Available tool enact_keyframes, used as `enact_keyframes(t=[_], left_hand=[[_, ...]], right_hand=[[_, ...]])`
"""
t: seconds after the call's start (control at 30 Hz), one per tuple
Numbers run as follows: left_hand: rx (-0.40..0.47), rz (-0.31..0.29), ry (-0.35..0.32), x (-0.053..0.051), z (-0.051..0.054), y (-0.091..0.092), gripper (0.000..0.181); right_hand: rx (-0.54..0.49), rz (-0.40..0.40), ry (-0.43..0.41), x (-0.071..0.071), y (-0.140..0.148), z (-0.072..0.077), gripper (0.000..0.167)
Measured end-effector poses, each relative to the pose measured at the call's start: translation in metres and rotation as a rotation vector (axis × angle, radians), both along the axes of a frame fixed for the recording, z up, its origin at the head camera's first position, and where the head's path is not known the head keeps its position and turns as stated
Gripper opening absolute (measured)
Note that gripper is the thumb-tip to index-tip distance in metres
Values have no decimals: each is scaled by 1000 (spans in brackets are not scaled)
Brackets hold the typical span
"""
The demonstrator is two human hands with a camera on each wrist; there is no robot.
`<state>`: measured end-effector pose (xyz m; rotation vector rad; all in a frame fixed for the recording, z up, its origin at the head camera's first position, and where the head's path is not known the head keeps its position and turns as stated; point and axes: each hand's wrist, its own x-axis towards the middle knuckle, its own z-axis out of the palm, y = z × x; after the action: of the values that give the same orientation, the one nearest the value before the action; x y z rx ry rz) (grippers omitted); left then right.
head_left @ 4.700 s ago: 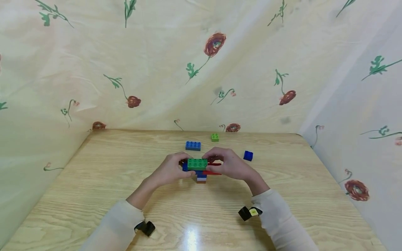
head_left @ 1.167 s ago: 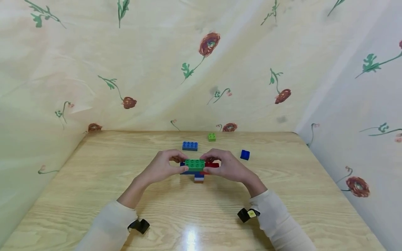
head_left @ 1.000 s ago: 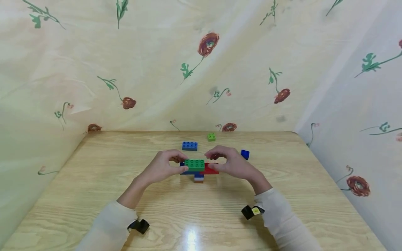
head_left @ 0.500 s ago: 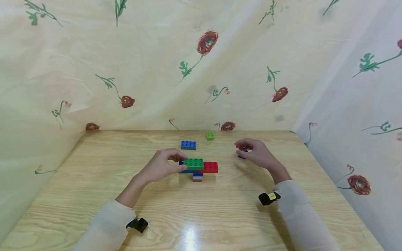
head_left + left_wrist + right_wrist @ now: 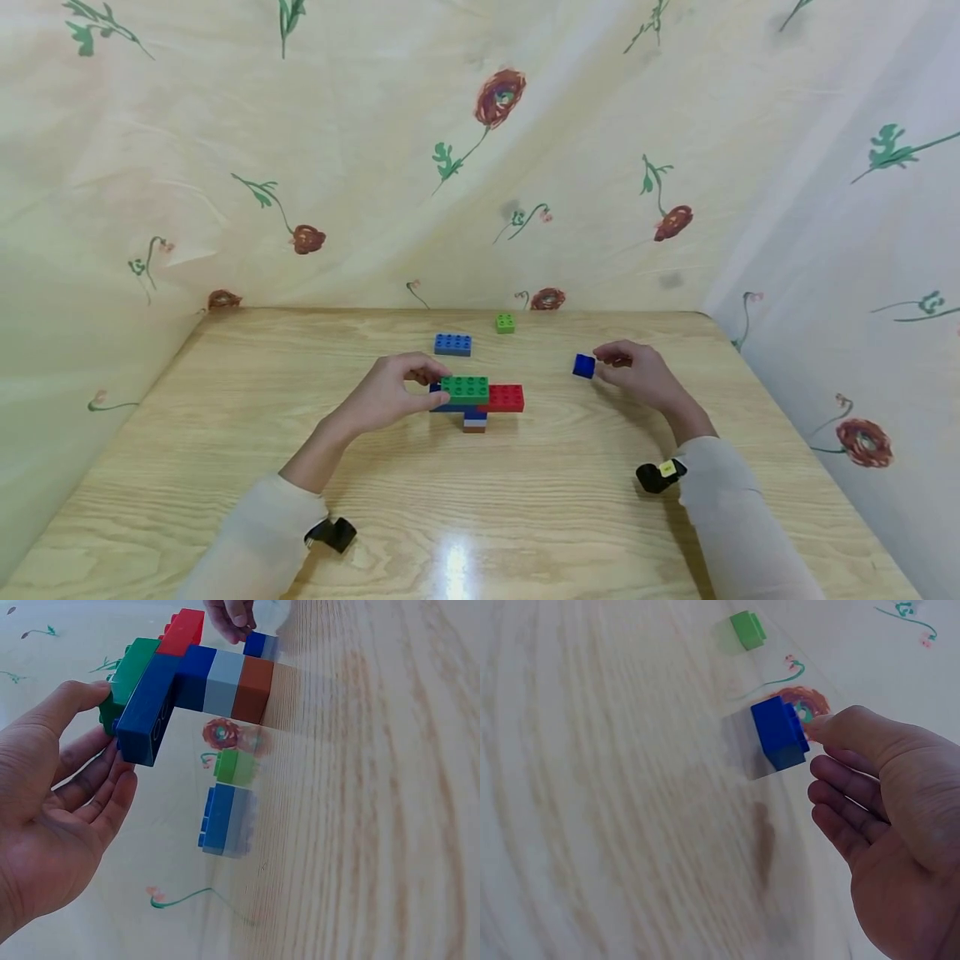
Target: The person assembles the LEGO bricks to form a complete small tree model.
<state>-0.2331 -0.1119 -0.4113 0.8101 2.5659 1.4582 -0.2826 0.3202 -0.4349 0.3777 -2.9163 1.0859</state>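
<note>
A green toy brick tops a small structure. Beneath it a blue brick and a red brick lie side by side, over a narrow stack of blue, white and brown bricks. My left hand pinches the green brick's left end between thumb and fingers. To the right, my right hand is beside a small dark blue brick, fingers loosely bent, thumb tip close to its studs in the right wrist view. Whether the thumb touches it I cannot tell.
Behind the structure, a long blue brick and a small lime green brick lie on the wooden table. A flower-printed cloth hangs along the back and sides.
My right hand has let go of the structure's right side and moved right, over the small dark blue brick and then to its right. My left hand stays at the green brick.
</note>
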Motion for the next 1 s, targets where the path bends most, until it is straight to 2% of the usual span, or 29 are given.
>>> enact_keyframes(t=[0.43,0.8,1.0], left_hand=[[-4,6,-14,-1,-1,0,28],[-3,9,-14,-2,0,-1,29],[2,8,-14,-2,-2,-1,29]], right_hand=[[3,-21,-37,-7,2,-14,42],[-11,-8,-49,-10,0,-13,42],[-39,12,-50,-5,-9,-9,42]])
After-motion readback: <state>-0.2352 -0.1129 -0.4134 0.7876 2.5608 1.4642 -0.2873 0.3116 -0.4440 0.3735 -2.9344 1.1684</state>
